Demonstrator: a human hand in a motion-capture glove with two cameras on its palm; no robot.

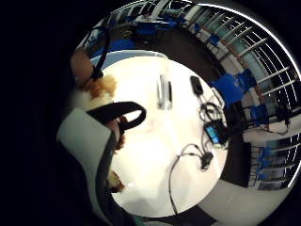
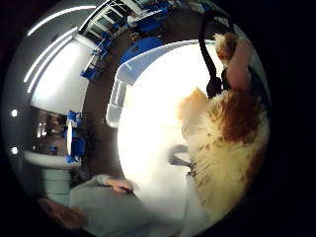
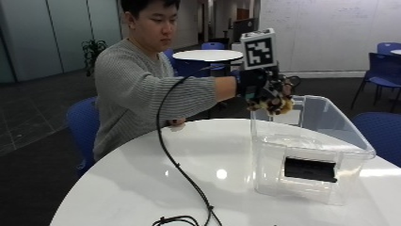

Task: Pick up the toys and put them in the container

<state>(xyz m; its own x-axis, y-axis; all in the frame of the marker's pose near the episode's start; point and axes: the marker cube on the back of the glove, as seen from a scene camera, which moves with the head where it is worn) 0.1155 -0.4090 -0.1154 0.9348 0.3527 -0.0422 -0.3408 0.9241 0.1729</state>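
The furry toy [image 2: 224, 148] fills your palm: your right hand [image 3: 266, 92] has its fingers curled round it, raised just above the near rim of the clear container [image 3: 313, 150]. Carry it over the middle before letting go, clear of the wall.

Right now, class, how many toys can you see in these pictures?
1: a furry toy held in the gloved right hand above the clear container. Others may be hidden.
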